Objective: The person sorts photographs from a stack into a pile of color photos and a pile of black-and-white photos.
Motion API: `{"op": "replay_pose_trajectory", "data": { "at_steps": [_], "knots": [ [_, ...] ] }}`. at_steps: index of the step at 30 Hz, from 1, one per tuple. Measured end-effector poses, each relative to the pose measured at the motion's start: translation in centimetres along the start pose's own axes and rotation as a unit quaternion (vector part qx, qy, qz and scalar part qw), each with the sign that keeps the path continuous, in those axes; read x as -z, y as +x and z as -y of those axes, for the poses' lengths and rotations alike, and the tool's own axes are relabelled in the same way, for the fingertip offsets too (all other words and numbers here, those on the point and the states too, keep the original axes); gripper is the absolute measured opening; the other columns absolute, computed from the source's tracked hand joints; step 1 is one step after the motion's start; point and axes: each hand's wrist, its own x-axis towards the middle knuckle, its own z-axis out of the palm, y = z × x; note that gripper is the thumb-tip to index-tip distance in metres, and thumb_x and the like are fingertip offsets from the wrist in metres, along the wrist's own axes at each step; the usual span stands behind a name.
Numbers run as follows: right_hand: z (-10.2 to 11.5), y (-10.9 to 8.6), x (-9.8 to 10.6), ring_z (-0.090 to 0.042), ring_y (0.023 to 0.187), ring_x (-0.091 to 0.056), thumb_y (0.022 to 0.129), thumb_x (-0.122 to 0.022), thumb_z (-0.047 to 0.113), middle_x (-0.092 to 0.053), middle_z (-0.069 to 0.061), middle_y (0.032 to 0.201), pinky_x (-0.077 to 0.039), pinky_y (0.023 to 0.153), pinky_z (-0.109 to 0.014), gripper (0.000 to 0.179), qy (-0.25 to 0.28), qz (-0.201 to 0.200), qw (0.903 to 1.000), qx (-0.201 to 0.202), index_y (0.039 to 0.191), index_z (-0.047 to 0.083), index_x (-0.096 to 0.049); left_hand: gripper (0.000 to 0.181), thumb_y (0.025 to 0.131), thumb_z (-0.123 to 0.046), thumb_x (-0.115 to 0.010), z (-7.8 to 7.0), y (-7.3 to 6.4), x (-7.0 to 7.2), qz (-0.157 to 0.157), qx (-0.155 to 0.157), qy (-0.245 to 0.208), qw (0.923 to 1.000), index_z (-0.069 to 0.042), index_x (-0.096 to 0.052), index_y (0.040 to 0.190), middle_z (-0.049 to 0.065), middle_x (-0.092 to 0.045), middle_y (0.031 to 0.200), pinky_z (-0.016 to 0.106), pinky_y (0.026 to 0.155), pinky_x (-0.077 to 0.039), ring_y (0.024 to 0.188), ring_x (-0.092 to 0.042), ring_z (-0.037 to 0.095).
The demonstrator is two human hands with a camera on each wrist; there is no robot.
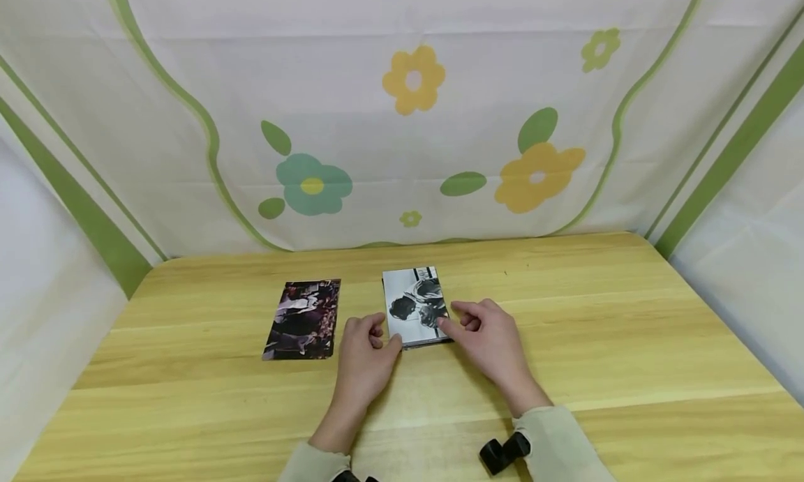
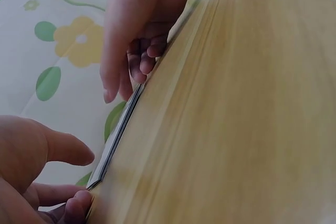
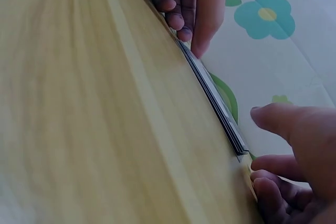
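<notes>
A stack of photo prints, topped by a black-and-white picture, lies flat on the wooden table between both hands. At its left side is my left hand, fingers bent and thumb at the near left corner. My right hand is on the right side, its thumb above the stack's edge. From the left wrist view, the left thumb is raised off the stack's edge, with the fingers beside its end. The right wrist view shows the right thumb likewise lifted, apart from the stack. Neither hand grips the prints.
A single dark colour photo print lies flat to the left of the stack. Behind the wooden table hangs a white cloth with printed flowers. A black wrist device is by the right sleeve.
</notes>
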Motion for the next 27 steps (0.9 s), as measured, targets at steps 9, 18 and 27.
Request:
{"op": "replay_pose_trajectory", "data": {
  "at_steps": [9,18,27],
  "knots": [
    [0.41,-0.08,-0.37,-0.016,0.088,-0.059,0.089,-0.087,0.043,-0.065,-0.004,0.098,-0.048,0.079,-0.032,0.056,-0.034,0.008,0.9994,-0.004,0.133,0.01,-0.076,0.045,0.085,-0.012,-0.079,-0.42,-0.21,-0.33,0.002,0.017,0.003,0.9999,0.003,-0.074,0.127,0.008,-0.055,0.1,0.027,0.077,-0.041,0.086,-0.05,0.018],
    [0.47,-0.5,-0.55,-0.017,0.087,-0.056,0.091,-0.084,0.047,-0.065,-0.002,0.097,-0.046,0.078,-0.033,0.054,-0.065,0.015,0.9978,0.006,0.134,0.015,-0.076,0.043,0.085,-0.011,-0.078,-0.42,-0.39,-0.46,-0.008,0.017,-0.001,0.9998,0.003,-0.076,0.125,0.008,-0.057,0.097,0.027,0.076,-0.041,0.084,-0.05,0.015],
    [0.63,-0.62,-0.67,-0.016,0.087,-0.052,0.09,-0.085,0.04,-0.063,0.001,0.095,-0.041,0.077,-0.032,0.056,-0.071,0.019,0.9972,0.011,0.137,0.014,-0.074,0.043,0.085,-0.011,-0.078,-0.36,-0.28,-0.41,-0.011,0.016,-0.014,0.9997,0.004,-0.076,0.126,0.008,-0.06,0.099,0.025,0.076,-0.043,0.084,-0.051,0.015]
  ]
}}
